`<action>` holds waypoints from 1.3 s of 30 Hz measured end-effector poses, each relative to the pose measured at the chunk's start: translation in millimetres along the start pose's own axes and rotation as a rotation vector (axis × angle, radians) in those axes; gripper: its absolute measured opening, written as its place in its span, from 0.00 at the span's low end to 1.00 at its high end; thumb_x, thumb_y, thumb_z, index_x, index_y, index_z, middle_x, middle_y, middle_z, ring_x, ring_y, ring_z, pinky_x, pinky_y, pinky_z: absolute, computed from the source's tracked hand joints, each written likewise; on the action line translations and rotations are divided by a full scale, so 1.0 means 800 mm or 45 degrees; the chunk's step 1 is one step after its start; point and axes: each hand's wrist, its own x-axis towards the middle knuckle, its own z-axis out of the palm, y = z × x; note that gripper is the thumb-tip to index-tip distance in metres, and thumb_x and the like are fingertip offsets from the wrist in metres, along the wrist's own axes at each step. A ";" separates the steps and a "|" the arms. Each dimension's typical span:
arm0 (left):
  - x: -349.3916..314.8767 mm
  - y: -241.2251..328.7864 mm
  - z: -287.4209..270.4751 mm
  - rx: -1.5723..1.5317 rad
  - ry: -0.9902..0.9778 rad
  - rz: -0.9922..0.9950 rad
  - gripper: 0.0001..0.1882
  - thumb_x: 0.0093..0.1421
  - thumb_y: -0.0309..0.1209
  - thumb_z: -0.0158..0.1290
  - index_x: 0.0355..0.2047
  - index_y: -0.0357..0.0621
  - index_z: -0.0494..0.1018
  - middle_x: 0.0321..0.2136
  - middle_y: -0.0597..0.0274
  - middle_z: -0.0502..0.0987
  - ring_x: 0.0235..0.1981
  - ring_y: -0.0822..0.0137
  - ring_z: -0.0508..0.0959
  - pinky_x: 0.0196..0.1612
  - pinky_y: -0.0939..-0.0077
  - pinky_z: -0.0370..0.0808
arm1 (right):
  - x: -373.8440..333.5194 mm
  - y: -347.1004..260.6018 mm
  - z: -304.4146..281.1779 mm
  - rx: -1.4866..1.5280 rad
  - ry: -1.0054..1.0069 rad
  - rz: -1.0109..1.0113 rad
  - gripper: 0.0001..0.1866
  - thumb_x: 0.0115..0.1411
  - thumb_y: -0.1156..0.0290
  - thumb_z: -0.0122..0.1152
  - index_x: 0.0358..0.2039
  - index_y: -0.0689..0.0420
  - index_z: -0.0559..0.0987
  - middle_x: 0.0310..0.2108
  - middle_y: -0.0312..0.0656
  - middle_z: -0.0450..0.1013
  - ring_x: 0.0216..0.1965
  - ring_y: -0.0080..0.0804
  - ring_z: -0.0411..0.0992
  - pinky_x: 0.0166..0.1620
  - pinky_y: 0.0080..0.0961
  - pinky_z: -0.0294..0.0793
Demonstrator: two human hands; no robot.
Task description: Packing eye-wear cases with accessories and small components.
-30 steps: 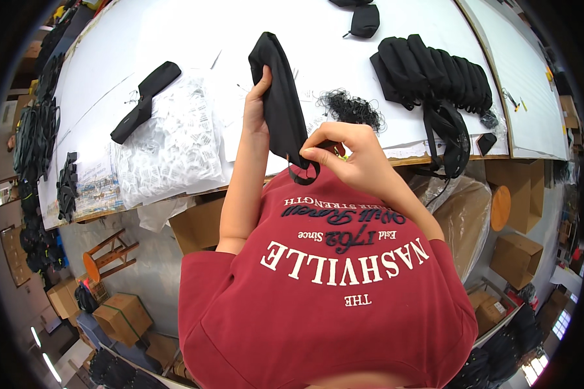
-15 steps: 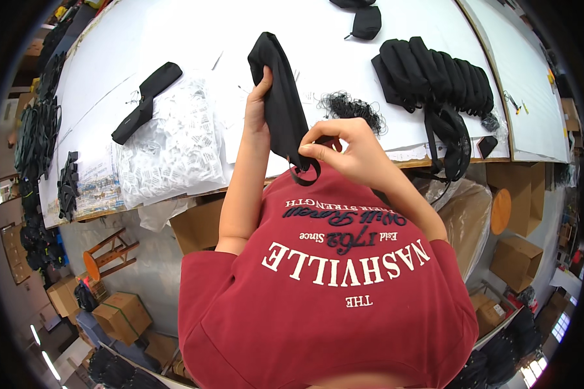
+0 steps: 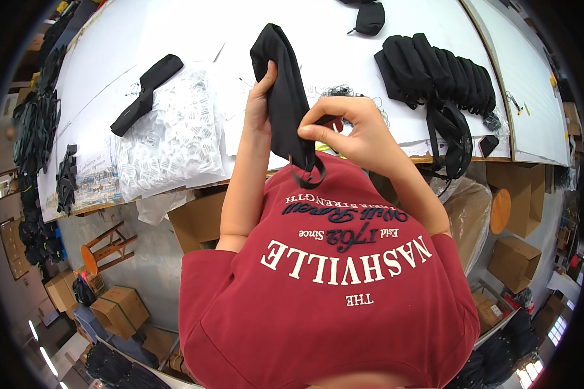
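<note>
My left hand [image 3: 261, 97] is closed around the upper part of a long black fabric pouch [image 3: 284, 97], its thumb lying across the front. The pouch hangs tilted over the table's near edge, with a black strap loop [image 3: 309, 178] at its lower end. My right hand [image 3: 357, 129] pinches thumb and forefinger together at the pouch's right edge; what is between the fingertips is too small to make out. Something small and dark red [image 3: 334, 123] shows behind those fingers, mostly hidden. Just beyond my right hand lies a tangle of thin black cords [image 3: 340, 92].
Left of my hands sits a clear bag of small white tags [image 3: 169, 136], with another black pouch [image 3: 131, 117] across it. A row of black pouches [image 3: 435, 68] lies to the right on the white table [image 3: 227, 26]. Below stand a wooden stool [image 3: 107, 249] and cardboard boxes [image 3: 120, 310].
My right hand has slid up along the pouch's edge, away from the strap loop. My left hand keeps its hold, and the pouch has shifted slightly.
</note>
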 end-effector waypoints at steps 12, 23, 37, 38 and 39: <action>-0.022 -0.003 -0.003 0.380 -0.231 0.093 0.20 0.53 0.30 0.59 0.45 0.37 0.70 0.35 0.60 0.77 0.32 0.71 0.78 0.37 0.79 0.76 | -0.006 -0.009 -0.001 -0.275 0.429 -0.198 0.04 0.52 0.72 0.63 0.26 0.57 0.77 0.19 0.37 0.72 0.17 0.25 0.67 0.22 0.20 0.65; -0.004 0.005 -0.002 -0.076 0.003 0.065 0.17 0.64 0.41 0.44 0.23 0.46 0.61 0.17 0.72 0.57 0.18 0.77 0.56 0.22 0.84 0.56 | -0.014 -0.005 0.015 -0.155 -0.146 0.110 0.05 0.52 0.73 0.62 0.27 0.61 0.78 0.18 0.37 0.72 0.17 0.20 0.63 0.23 0.17 0.61; -0.010 -0.003 -0.012 0.123 -0.389 -0.062 0.22 0.56 0.35 0.56 0.48 0.39 0.66 0.35 0.58 0.77 0.32 0.68 0.79 0.33 0.78 0.79 | 0.024 -0.013 -0.015 -0.371 0.544 -0.313 0.05 0.53 0.68 0.62 0.26 0.56 0.79 0.14 0.36 0.70 0.12 0.18 0.59 0.17 0.18 0.56; -0.012 -0.001 -0.009 0.126 -0.312 -0.012 0.21 0.57 0.36 0.55 0.48 0.40 0.66 0.35 0.59 0.77 0.32 0.68 0.79 0.33 0.78 0.79 | 0.020 -0.014 -0.013 -0.324 0.435 -0.162 0.05 0.53 0.68 0.62 0.26 0.56 0.79 0.14 0.36 0.70 0.12 0.19 0.59 0.17 0.19 0.56; -0.017 0.000 -0.006 0.126 -0.230 0.044 0.20 0.58 0.37 0.55 0.47 0.40 0.67 0.34 0.59 0.77 0.32 0.68 0.79 0.33 0.78 0.79 | 0.016 -0.013 -0.009 -0.276 0.317 -0.014 0.05 0.53 0.68 0.62 0.27 0.56 0.79 0.14 0.37 0.70 0.12 0.20 0.59 0.18 0.20 0.57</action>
